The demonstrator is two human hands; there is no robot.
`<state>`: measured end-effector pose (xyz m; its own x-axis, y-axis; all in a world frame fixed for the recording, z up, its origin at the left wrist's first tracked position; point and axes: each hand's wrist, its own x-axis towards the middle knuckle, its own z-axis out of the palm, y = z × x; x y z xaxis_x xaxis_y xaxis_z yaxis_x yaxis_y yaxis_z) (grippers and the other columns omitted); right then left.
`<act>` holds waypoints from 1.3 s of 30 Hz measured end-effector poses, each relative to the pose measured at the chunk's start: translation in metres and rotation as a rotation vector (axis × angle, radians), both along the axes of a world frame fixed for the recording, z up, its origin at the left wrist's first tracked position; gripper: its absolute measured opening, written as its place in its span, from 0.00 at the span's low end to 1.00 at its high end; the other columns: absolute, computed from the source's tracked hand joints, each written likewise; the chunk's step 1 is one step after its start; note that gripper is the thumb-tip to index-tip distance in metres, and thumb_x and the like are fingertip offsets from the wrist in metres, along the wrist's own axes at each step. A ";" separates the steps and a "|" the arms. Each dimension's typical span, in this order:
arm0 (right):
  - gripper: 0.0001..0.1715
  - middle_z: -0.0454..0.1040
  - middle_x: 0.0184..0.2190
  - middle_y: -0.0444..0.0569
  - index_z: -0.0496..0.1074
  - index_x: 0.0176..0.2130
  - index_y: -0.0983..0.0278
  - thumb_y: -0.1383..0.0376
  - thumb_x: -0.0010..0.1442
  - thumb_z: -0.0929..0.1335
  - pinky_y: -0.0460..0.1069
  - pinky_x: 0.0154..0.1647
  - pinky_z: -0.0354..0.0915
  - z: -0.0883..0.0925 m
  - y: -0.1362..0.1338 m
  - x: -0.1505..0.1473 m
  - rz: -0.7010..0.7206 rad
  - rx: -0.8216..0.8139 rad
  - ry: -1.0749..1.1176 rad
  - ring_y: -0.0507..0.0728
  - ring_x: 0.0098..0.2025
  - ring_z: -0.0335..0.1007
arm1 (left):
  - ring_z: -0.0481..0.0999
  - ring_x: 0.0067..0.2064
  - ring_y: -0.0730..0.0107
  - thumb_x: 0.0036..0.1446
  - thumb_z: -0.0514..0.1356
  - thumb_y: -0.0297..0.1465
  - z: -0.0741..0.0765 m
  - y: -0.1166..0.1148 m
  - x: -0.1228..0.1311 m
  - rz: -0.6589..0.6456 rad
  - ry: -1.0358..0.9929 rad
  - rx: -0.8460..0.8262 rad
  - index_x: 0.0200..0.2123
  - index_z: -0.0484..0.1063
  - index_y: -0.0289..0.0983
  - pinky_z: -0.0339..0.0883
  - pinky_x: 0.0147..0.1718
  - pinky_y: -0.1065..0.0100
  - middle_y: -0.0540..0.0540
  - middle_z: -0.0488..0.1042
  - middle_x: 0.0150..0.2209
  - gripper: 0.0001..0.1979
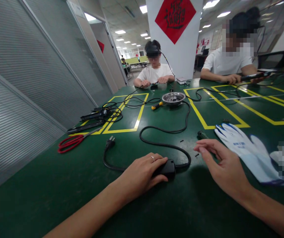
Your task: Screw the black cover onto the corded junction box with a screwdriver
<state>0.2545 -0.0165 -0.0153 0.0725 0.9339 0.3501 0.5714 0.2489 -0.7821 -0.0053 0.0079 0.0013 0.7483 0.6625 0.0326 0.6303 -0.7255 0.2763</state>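
Observation:
My left hand [148, 170] lies over a black power adapter box [170, 168], its fingers and thumb closed around the sides. From the box a black cord [165, 144] winds away to the right and back, and a shorter cord runs left to a two-pin plug [110, 142]. Above the table, my right hand [222, 163] is held with loosely bent fingers, the thumb close to the forefinger; I see nothing between them. Just beyond its fingertips lies a dark green handle [202, 135], partly hidden. Small black screws [197, 155] rest near those fingertips.
White work gloves [248, 152] lie at the right. Red-handled scissors [71, 143] and black tool-like parts [92, 119] are at the left. A metal bowl [173, 96] of small parts stands beyond, beside a yellow-and-black handle [157, 105]. Two people work across the table.

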 end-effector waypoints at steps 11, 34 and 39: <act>0.22 0.71 0.31 0.56 0.74 0.38 0.67 0.52 0.50 0.69 0.59 0.32 0.61 -0.025 0.036 0.050 -0.196 -0.231 -0.379 0.63 0.30 0.66 | 0.53 0.65 0.52 0.62 0.52 0.47 -0.011 -0.003 0.012 -0.005 0.071 0.074 0.66 0.42 0.36 0.50 0.62 0.52 0.38 0.56 0.64 0.37; 0.15 0.73 0.30 0.46 0.69 0.33 0.66 0.62 0.48 0.73 0.51 0.27 0.73 0.010 0.033 0.041 -0.367 0.356 0.593 0.55 0.24 0.73 | 0.65 0.56 0.59 0.61 0.58 0.33 -0.010 0.004 -0.002 -0.106 -0.071 -0.026 0.58 0.59 0.44 0.63 0.53 0.56 0.45 0.62 0.59 0.22; 0.14 0.74 0.31 0.47 0.69 0.35 0.66 0.61 0.49 0.73 0.52 0.29 0.74 0.010 0.027 0.036 -0.342 0.328 0.570 0.56 0.26 0.74 | 0.65 0.56 0.59 0.61 0.58 0.32 -0.010 0.003 -0.003 -0.099 -0.079 -0.038 0.58 0.59 0.44 0.63 0.53 0.56 0.44 0.62 0.59 0.22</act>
